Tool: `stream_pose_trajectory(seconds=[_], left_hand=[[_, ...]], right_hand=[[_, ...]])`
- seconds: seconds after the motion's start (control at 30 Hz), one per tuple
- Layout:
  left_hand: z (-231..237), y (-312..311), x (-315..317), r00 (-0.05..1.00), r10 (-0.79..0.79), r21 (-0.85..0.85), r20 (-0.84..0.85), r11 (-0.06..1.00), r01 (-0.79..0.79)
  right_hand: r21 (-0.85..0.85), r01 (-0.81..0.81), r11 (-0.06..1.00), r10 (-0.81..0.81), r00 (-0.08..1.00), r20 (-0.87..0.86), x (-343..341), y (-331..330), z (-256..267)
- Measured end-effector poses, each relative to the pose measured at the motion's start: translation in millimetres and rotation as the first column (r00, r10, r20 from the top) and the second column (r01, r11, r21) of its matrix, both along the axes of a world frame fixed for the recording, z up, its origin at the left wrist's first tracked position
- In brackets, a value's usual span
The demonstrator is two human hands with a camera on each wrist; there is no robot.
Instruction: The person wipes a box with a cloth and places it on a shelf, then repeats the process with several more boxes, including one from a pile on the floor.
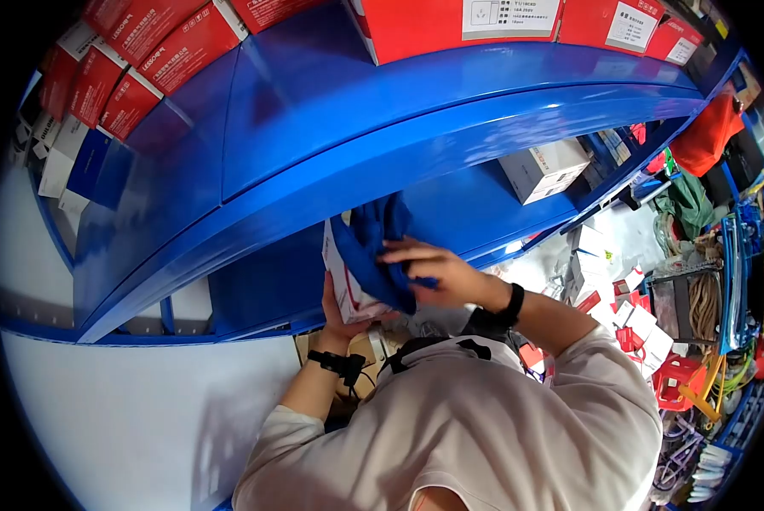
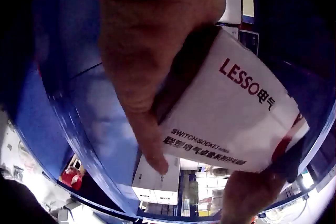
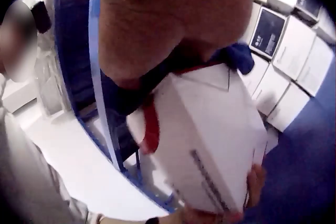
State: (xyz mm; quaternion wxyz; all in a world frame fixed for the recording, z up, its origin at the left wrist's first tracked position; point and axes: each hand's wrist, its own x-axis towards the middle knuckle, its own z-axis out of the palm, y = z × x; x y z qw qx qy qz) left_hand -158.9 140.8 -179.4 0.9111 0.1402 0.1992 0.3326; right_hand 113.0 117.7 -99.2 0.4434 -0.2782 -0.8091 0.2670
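Blue shelf point(image 1: 463, 204) beyond our box point(image 1: 344, 294); left hand point(image 1: 336, 324) fingers curled round it, right hand point(image 1: 452, 278) pinching cloth point(image 1: 366, 255) whose drag could tip it.

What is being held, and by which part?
Left hand: a red-marked white cardboard box, by its near end. Right hand: a blue cloth, by its folds.

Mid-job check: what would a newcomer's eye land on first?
Probably the white LESSO box, gripped by the left hand near the head view's centre, with the right hand holding blue cloth against it. Then the red boxes along that view's top.
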Motion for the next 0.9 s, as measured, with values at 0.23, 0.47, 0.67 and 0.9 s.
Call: stream_pose_trajectory(seconds=[0.23,0.47,0.67,0.9], left_hand=[[-1.5,-8.4,-11.8,0.988,0.015,-0.101,0.151,0.995,0.001],[48.8,-27.0,9.3,0.943,-0.126,0.01,0.308,0.992,0.129],[-18.3,-8.3,-3.3,0.975,0.023,0.071,0.222,0.997,-0.04],[-46.2,3.2,-25.4,0.903,0.256,-0.277,0.345,0.947,-0.162]], right_hand=[[0.126,0.172,0.977,-0.169,0.985,-0.028,-1.3,-14.2,-25.0],[-0.521,0.099,0.848,-0.388,0.784,-0.484,-42.6,38.6,-49.9],[-0.424,0.4,0.812,-0.426,0.904,0.037,-55.7,8.2,-81.7],[-0.407,0.211,0.889,-0.083,0.947,0.309,-54.8,-50.0,-39.0]])
